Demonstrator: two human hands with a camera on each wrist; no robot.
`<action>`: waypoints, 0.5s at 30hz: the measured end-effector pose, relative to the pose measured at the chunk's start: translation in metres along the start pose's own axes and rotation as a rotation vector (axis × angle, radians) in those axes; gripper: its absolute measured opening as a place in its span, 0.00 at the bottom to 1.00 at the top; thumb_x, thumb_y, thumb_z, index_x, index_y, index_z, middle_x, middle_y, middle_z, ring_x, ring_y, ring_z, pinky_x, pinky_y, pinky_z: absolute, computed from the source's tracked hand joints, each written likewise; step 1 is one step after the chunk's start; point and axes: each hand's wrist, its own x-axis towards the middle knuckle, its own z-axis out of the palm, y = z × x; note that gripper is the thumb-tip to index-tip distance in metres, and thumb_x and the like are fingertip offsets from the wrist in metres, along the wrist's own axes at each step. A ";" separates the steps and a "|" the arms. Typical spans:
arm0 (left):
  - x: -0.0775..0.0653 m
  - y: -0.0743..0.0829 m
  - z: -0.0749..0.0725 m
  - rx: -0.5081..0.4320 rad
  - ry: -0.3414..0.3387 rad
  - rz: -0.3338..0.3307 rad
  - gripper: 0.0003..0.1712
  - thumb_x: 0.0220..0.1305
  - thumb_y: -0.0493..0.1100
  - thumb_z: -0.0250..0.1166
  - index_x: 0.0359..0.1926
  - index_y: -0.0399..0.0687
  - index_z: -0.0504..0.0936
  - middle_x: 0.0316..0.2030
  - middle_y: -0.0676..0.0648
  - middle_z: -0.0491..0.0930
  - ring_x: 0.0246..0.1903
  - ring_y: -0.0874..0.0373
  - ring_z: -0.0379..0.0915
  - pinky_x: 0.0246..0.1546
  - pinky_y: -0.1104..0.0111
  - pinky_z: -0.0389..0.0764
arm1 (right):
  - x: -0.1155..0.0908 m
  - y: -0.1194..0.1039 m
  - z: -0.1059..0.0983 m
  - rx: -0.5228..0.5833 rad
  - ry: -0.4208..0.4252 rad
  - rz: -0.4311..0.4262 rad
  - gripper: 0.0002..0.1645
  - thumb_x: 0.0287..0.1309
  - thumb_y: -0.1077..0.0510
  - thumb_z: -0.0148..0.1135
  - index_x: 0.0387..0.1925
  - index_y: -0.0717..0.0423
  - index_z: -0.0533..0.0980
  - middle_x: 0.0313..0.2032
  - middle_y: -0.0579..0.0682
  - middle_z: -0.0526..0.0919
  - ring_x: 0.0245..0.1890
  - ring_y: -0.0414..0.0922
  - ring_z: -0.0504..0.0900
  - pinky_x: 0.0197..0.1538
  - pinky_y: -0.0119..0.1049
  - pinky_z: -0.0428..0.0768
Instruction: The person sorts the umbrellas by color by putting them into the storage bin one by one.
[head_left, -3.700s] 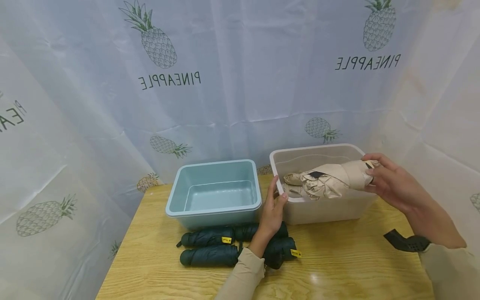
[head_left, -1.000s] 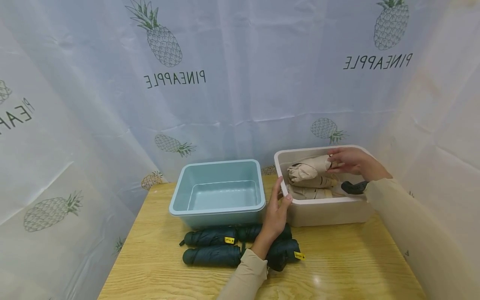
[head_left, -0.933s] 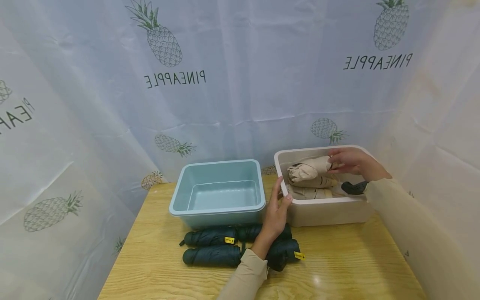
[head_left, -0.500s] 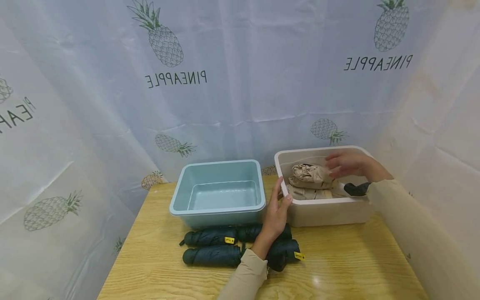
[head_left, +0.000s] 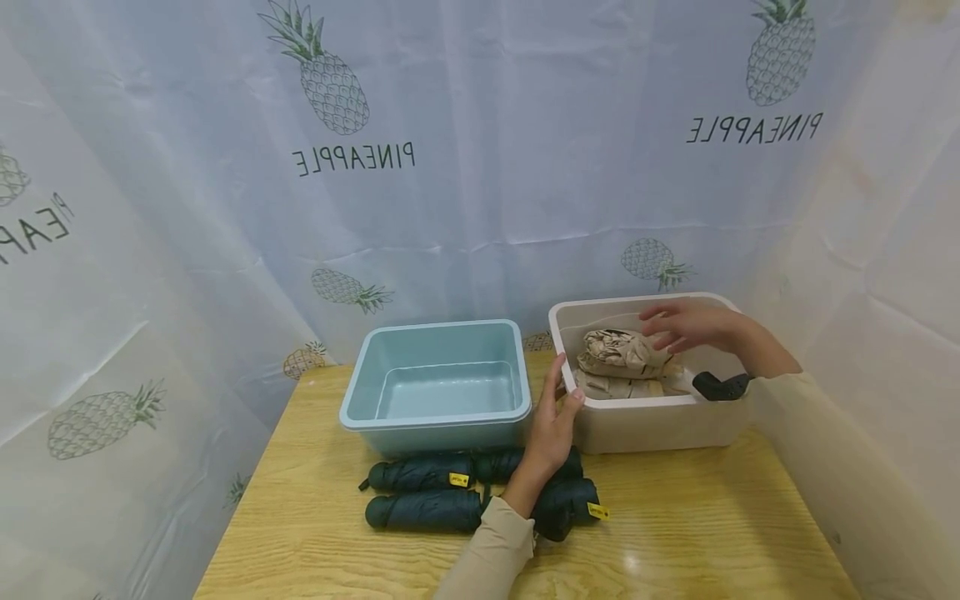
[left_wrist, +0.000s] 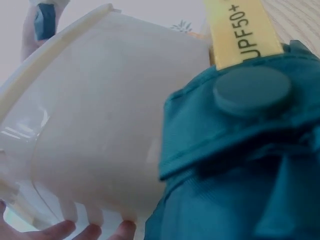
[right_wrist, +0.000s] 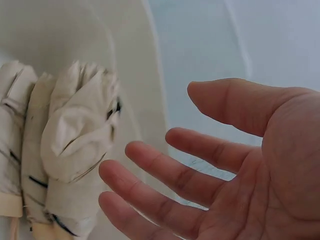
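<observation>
My left hand (head_left: 551, 425) holds the near left corner of a cream plastic bin (head_left: 652, 425), fingers along its side wall and thumb at the front rim. In the left wrist view, fingertips (left_wrist: 92, 231) rest against the bin wall. Beige folded umbrellas (right_wrist: 77, 145) lie together inside the bin, the upper one (head_left: 618, 346) with bunched cloth toward the left. Over the bin's right half hovers my right hand (head_left: 690, 323), fingers spread apart and holding nothing. In the right wrist view its palm is bare beside the umbrellas.
A light blue bin (head_left: 435, 425) stands left of the cream one. Several dark green folded umbrellas (head_left: 423, 511) with yellow tags lie on the wooden table (head_left: 300, 533) in front, partly under my left forearm. A pineapple-print curtain (head_left: 480, 167) hangs close behind.
My right hand lowered a beige umbrella into the cream bin, let go of it, and has drawn up and slightly back. The left hand stays on the bin's corner.
</observation>
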 end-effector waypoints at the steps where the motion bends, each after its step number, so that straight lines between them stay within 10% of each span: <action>1: 0.000 0.000 0.000 0.001 0.001 0.001 0.35 0.78 0.56 0.50 0.80 0.78 0.50 0.78 0.48 0.58 0.71 0.47 0.64 0.63 0.49 0.76 | -0.004 -0.003 0.002 -0.022 0.028 -0.024 0.39 0.77 0.47 0.52 0.75 0.67 0.56 0.69 0.72 0.68 0.61 0.64 0.79 0.62 0.56 0.79; 9: -0.011 0.009 -0.004 0.051 -0.028 -0.030 0.37 0.80 0.59 0.48 0.82 0.74 0.44 0.79 0.50 0.56 0.72 0.45 0.66 0.66 0.48 0.74 | -0.046 -0.018 0.025 -0.109 0.271 -0.333 0.22 0.75 0.54 0.57 0.63 0.60 0.73 0.52 0.59 0.84 0.43 0.39 0.85 0.45 0.34 0.84; 15: -0.033 0.025 -0.023 0.135 -0.131 -0.077 0.38 0.79 0.58 0.51 0.81 0.74 0.46 0.78 0.47 0.60 0.71 0.44 0.68 0.64 0.49 0.76 | -0.069 -0.015 0.055 0.042 0.228 -0.597 0.18 0.74 0.66 0.53 0.62 0.63 0.72 0.47 0.48 0.85 0.44 0.41 0.86 0.47 0.30 0.85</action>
